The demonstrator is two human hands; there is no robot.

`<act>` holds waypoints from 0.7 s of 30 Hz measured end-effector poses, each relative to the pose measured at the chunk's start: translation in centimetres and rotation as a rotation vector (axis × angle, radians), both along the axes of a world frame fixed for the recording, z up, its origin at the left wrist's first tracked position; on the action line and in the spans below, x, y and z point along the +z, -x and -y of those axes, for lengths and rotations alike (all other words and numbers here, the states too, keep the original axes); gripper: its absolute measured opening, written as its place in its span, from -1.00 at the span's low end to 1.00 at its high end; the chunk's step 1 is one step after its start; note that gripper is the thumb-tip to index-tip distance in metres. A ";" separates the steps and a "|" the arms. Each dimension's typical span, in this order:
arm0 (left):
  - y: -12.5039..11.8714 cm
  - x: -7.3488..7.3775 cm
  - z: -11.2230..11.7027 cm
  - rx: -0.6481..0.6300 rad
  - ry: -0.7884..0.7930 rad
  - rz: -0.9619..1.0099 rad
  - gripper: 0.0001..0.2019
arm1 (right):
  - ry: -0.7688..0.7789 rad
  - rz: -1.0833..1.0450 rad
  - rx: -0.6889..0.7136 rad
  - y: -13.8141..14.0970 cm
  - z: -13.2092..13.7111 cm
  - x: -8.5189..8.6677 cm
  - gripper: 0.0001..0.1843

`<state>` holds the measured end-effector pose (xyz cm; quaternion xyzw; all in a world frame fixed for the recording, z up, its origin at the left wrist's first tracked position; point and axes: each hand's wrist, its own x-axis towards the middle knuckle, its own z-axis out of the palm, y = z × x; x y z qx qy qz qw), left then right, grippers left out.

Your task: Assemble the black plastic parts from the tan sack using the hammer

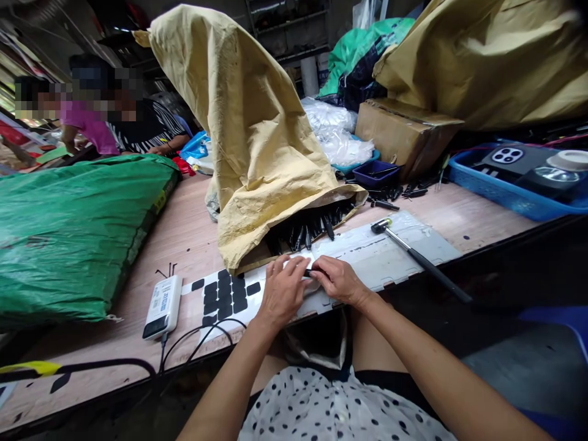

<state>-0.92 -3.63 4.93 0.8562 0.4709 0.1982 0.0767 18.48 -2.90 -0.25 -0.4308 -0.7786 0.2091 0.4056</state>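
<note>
My left hand [281, 291] and my right hand [337, 280] meet over a white sheet [376, 260] at the table's near edge. Both hands pinch a small black part [310, 272] between their fingertips. To the left of my left hand, several black rectangular pads [225, 295] sit stuck in rows on the sheet. Just behind my hands, a tall tan paper sack [257, 135] lies open, and a pile of black parts [312, 225] spills from its mouth.
A hammer [416, 254] lies right of my hands. A white power bank [162, 306] with a black cable sits left, by a green bag [73, 226]. A blue tray [509, 193], cardboard box [404, 131] and small blue bin [375, 173] stand behind. Two people sit far left.
</note>
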 end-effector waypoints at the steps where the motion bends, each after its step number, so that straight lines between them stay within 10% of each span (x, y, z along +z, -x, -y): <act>1: 0.0 0.0 -0.2 -0.035 0.005 -0.064 -0.70 | -0.001 0.009 0.007 0.0 0.0 0.0 -0.88; 21: -2.2 -4.1 1.4 0.269 0.055 0.125 -0.75 | -0.061 0.207 0.049 -0.1 -0.1 0.0 -0.85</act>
